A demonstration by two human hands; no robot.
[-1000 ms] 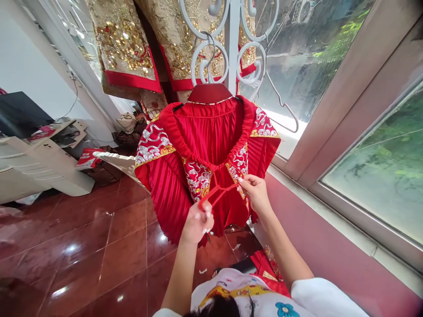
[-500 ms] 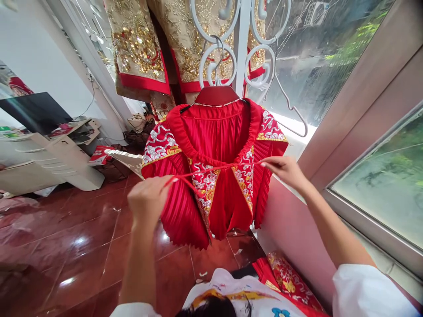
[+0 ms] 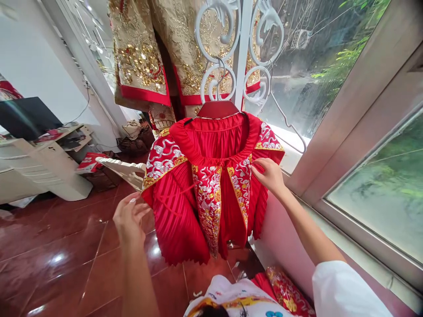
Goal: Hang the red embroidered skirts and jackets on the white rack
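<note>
A red pleated garment (image 3: 178,220) hangs in front of me, with silver and gold embroidered panels (image 3: 208,189) and a gathered round neckline. A thin red cord is drawn together at the front of the neckline; a loose, blurred length of it crosses the pleats on the left. My left hand (image 3: 130,218) is open beside the garment's left shoulder edge, fingers apart. In front of the right embroidered panel, my right hand (image 3: 269,176) has its thumb and fingers slightly parted, with no cord visible between them. Whether its fingertips touch the cloth is unclear.
The garment's dark red hanger (image 3: 218,109) hooks onto white scrolled ironwork (image 3: 216,81). Gold sequined garments (image 3: 140,61) hang behind it. An empty wire hanger (image 3: 289,125) hangs right, near the window frame (image 3: 333,101). A white slatted piece (image 3: 124,169) juts in at left.
Both hands have come off the taut cord. My left hand moved left and lower, its fingers opening; my right drew slightly inward. The cord now lies slack, and the view has tilted up.
</note>
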